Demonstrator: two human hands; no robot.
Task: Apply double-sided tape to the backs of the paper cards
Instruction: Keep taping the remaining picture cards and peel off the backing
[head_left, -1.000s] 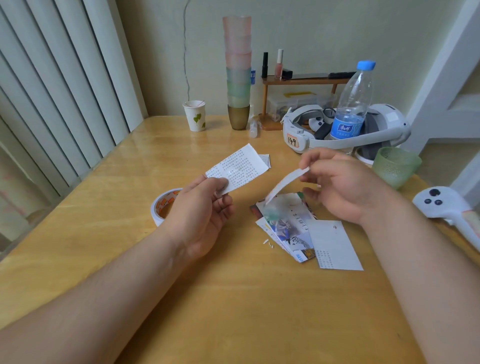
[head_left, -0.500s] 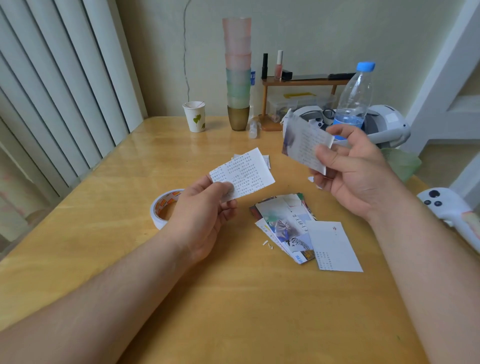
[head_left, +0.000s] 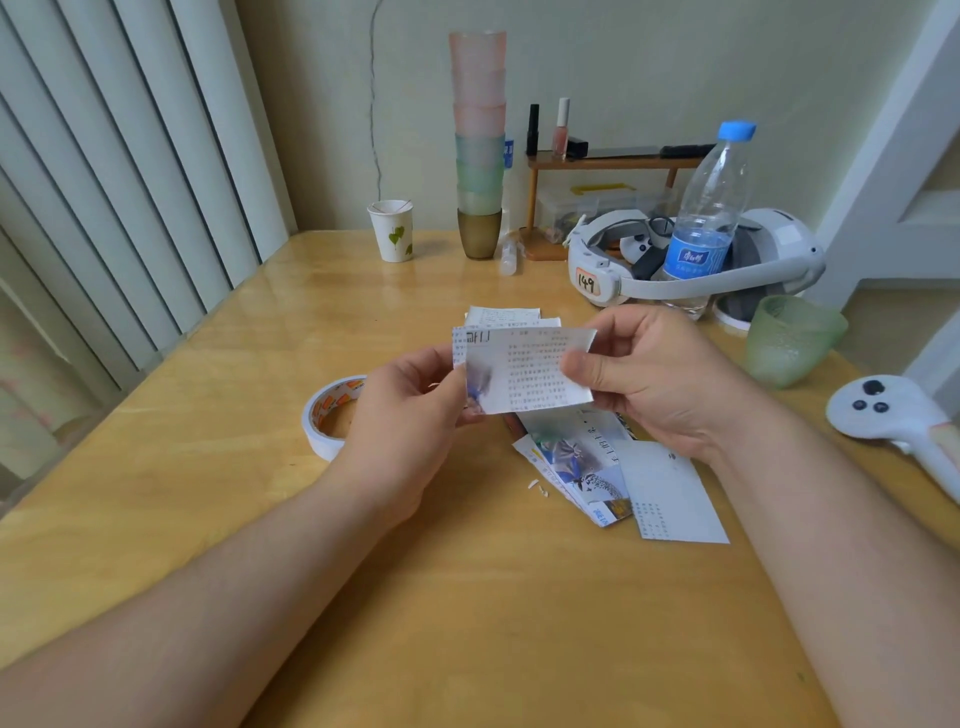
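Two hands (head_left: 410, 415) (head_left: 660, 384) pinch card (head_left: 530, 371); tape roll (head_left: 324, 415) behind left wrist.

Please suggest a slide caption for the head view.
Both hands hold paper cards above a table, tape roll alongside.

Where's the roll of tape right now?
The roll of tape lies flat on the table, left of centre in the head view, just beyond the left hand, partly hidden by it.

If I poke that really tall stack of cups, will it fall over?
Probably. The stack of cups is tall and narrow and stands on a single brown cup, so a push near the top would likely tip it. The cups look like light plastic, so they would probably scatter rather than break.
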